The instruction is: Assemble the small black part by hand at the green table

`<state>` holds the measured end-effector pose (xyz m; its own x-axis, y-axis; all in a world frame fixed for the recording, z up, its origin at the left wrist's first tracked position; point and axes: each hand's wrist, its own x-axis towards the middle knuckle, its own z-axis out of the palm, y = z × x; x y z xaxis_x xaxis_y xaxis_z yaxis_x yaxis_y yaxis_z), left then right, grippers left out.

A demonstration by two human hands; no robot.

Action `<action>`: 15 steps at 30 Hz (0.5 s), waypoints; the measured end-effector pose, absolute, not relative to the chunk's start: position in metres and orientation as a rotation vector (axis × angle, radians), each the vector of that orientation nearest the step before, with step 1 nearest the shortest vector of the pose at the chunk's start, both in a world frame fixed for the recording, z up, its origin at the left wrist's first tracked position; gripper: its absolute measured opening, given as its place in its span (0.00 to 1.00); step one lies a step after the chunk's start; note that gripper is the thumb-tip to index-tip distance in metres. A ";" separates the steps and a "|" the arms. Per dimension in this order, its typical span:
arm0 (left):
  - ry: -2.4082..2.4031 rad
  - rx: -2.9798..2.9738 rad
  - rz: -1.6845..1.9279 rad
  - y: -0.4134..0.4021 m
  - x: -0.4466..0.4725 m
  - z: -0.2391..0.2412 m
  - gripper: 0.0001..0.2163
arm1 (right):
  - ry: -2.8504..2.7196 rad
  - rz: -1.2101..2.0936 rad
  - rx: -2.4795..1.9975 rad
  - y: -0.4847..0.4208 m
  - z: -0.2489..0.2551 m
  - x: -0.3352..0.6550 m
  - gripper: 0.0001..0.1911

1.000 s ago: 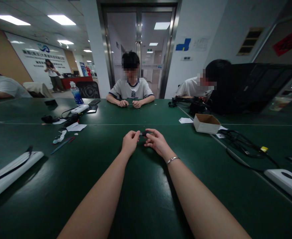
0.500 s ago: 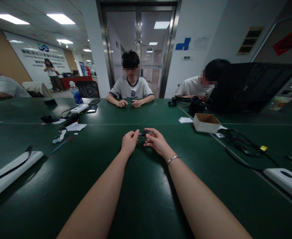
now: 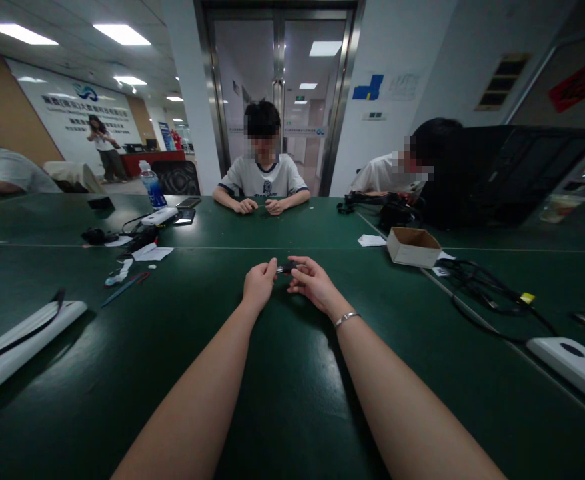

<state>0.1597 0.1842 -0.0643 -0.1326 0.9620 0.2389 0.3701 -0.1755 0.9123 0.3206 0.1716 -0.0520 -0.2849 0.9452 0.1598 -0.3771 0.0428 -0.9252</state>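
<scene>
Between my two hands, above the green table (image 3: pixel 292 373), is a small dark object (image 3: pixel 286 268) with a shiny, metal-looking end on its left side; it is too small to name. My left hand (image 3: pixel 259 285) pinches its shiny end between thumb and fingers. On the other side, my right hand (image 3: pixel 313 283) grips the dark end between thumb and index finger, its other fingers loosely curled. A silver bracelet (image 3: pixel 347 319) circles my right wrist.
At right lie an open cardboard box (image 3: pixel 413 247), black cables (image 3: pixel 477 283) and a white device (image 3: pixel 572 363). A long white object (image 3: pixel 27 343), a blue tool (image 3: pixel 125 290) and paper (image 3: pixel 153 253) lie at left. A person (image 3: pixel 262 173) sits opposite, another (image 3: pixel 392 170) at right.
The dark object has shifted very slightly between my hands, and a bit more of its shiny end shows. Both hands keep nearly the same place and hold.
</scene>
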 end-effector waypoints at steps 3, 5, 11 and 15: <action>1.521 1.545 1.290 0.182 0.160 -0.061 0.26 | -1.198 1.511 -0.675 0.171 -0.052 0.320 0.23; 1.546 1.549 1.275 0.181 0.161 -0.059 0.26 | -1.202 1.514 -0.671 0.170 -0.051 0.320 0.23; 1.586 1.550 1.233 0.178 0.162 -0.053 0.27 | -1.220 1.510 -0.659 0.168 -0.049 0.321 0.22; 1.615 1.550 1.212 0.176 0.161 -0.050 0.26 | -1.231 1.511 -0.665 0.168 -0.048 0.322 0.22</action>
<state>0.1611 0.1763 -0.0499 -0.1499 0.9734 0.1732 0.4385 -0.0916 0.8940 0.3218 0.1676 -0.0484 -0.3159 0.9317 0.1793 -0.3643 0.0554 -0.9296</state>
